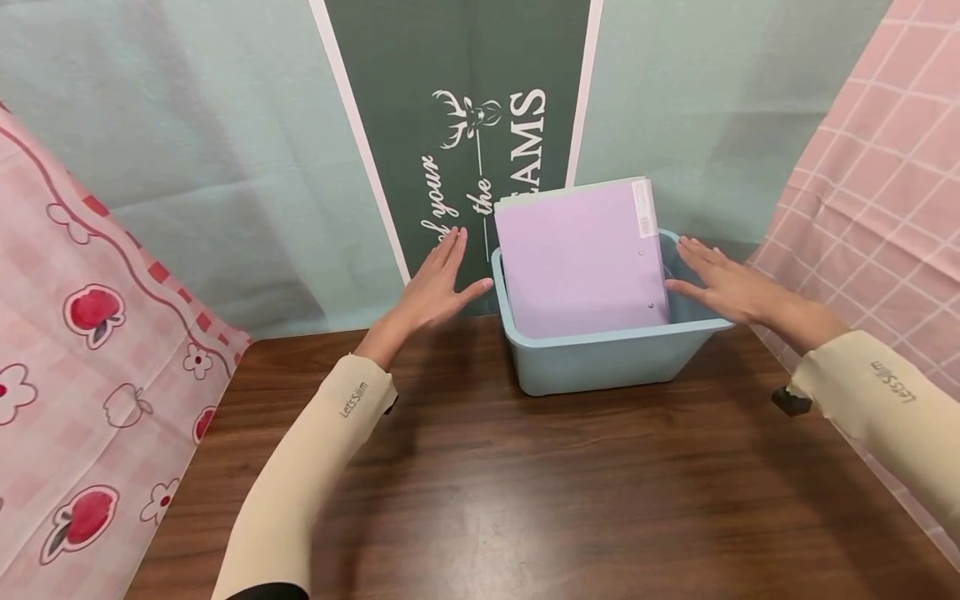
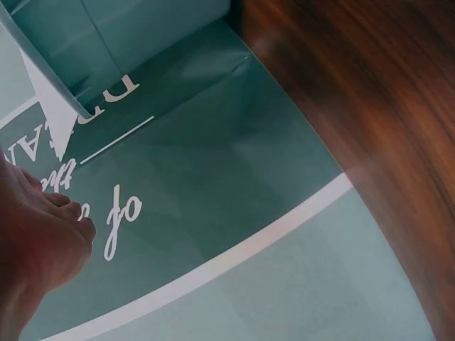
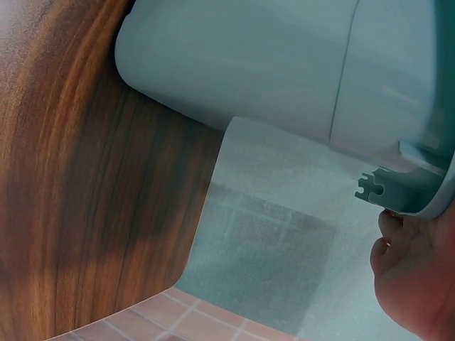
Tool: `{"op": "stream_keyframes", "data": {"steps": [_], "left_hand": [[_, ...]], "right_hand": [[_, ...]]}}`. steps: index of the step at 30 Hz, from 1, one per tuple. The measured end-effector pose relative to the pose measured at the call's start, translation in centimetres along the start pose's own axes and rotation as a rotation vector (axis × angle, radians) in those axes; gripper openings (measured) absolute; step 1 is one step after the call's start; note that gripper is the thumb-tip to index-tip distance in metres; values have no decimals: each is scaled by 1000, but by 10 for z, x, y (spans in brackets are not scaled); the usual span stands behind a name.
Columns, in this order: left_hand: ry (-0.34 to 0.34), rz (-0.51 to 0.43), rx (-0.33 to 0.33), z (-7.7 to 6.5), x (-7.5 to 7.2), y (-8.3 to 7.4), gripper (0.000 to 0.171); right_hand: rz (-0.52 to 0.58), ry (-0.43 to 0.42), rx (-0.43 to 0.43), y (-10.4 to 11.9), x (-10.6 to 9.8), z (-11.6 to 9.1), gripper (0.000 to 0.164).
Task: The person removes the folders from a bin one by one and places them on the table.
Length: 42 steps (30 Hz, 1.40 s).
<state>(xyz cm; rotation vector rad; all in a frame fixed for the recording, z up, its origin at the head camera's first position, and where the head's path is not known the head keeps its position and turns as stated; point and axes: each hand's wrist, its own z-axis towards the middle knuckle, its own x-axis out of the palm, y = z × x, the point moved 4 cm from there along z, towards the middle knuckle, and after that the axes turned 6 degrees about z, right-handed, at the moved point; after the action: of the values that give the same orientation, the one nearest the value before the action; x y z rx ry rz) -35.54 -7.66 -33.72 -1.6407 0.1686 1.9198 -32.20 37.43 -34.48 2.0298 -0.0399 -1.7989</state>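
A light blue plastic bin (image 1: 600, 362) stands on the wooden table against the back cloth. Upright but tilted inside it is a lilac folder (image 1: 577, 258) with a white label and two small rivets; a pale green edge shows behind it. My left hand (image 1: 438, 283) is just left of the bin, fingers extended, thumb pointing toward the rim, holding nothing. Over the bin's right end is my right hand (image 1: 723, 287), its fingers straight. In the right wrist view that hand (image 3: 419, 273) is close by the rim; whether it touches, I cannot tell.
A green cloth (image 1: 187, 167) with a dark lettered panel hangs behind the table (image 1: 480, 483). Pink cloths border both sides, one fruit-patterned (image 1: 90, 317) at left, one checked (image 1: 877, 150) at right. A small black object (image 1: 791, 401) is by the right wrist.
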Motion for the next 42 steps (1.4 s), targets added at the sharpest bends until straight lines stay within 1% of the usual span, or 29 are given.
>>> {"op": "stream_keyframes", "data": {"steps": [6, 18, 26, 30, 37, 42], "left_hand": [[-10, 20, 31, 14, -1, -6, 100], [-3, 20, 39, 37, -3, -25, 100], [1, 16, 50, 48, 2, -28, 100], [-6, 20, 60, 53, 5, -30, 100], [-4, 41, 89, 62, 12, -38, 98], [2, 47, 96, 65, 14, -40, 96]], "right_hand": [[-6, -7, -17, 2, 0, 1, 91], [-5, -19, -22, 2, 0, 1, 90], [-8, -19, -17, 0, 1, 1, 90], [-10, -22, -31, 1, 1, 1, 90], [-11, -30, -36, 2, -1, -1, 89], [-10, -26, -28, 3, 0, -1, 90]]}}
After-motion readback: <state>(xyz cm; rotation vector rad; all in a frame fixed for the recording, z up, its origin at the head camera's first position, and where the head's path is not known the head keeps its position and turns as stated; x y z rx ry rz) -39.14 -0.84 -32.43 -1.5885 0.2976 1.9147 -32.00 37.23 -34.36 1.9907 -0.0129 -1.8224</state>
